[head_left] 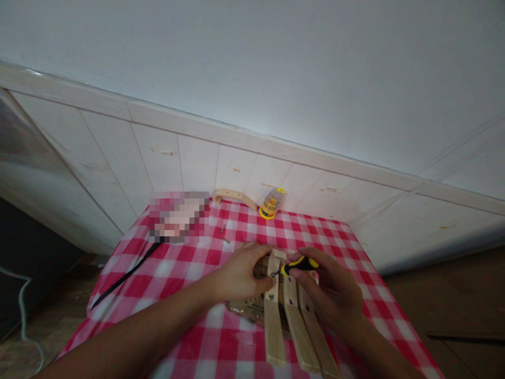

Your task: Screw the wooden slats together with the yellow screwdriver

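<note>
My right hand [339, 287] grips a small yellow-and-black screwdriver [303, 264], its tip pointing left at a screw near the upper end of a pale wooden piece [275, 337]. My left hand [240, 271] is closed on that piece, thumb in front and fingers behind its upper end. Two similar wooden pieces, one in the middle [302, 342] and one at the right [321, 345], lie alongside, with dark screw heads in them. Under them is a brown, plastic-wrapped package [248, 308], mostly covered.
A red-and-white checked cloth [189, 279] covers the table. Two loose screws [224, 240] lie beyond my left hand. At the wall stand a curved wooden piece [234, 196] and a yellow-based bit container [272, 204]. A blurred-out item [179, 216] with a black strap [128, 275] lies left.
</note>
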Action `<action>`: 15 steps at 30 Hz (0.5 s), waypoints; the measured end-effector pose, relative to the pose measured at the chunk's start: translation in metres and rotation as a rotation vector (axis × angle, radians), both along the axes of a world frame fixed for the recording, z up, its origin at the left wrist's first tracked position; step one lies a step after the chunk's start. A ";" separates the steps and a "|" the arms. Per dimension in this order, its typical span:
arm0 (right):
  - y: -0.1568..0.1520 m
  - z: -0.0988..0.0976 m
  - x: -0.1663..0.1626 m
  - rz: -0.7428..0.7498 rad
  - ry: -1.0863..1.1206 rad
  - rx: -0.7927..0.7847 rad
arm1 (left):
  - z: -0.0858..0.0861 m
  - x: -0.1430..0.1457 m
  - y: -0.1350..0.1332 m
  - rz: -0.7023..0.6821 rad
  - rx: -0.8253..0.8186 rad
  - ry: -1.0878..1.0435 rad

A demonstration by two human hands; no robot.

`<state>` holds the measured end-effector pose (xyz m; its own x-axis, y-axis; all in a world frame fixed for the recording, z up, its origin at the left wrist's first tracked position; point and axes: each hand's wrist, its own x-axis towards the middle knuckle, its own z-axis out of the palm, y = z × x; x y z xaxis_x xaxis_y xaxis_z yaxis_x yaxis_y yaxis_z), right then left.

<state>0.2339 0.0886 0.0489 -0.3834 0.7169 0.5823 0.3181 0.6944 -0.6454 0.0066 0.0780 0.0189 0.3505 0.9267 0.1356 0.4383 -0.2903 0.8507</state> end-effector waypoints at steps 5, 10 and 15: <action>-0.001 -0.003 -0.001 -0.039 -0.011 0.013 | -0.001 0.000 0.001 -0.003 0.008 -0.001; 0.000 -0.006 0.000 -0.074 -0.005 0.014 | 0.000 0.000 0.000 -0.001 0.001 -0.001; 0.001 -0.009 0.000 -0.058 0.020 0.012 | 0.000 0.000 0.000 0.000 -0.007 0.016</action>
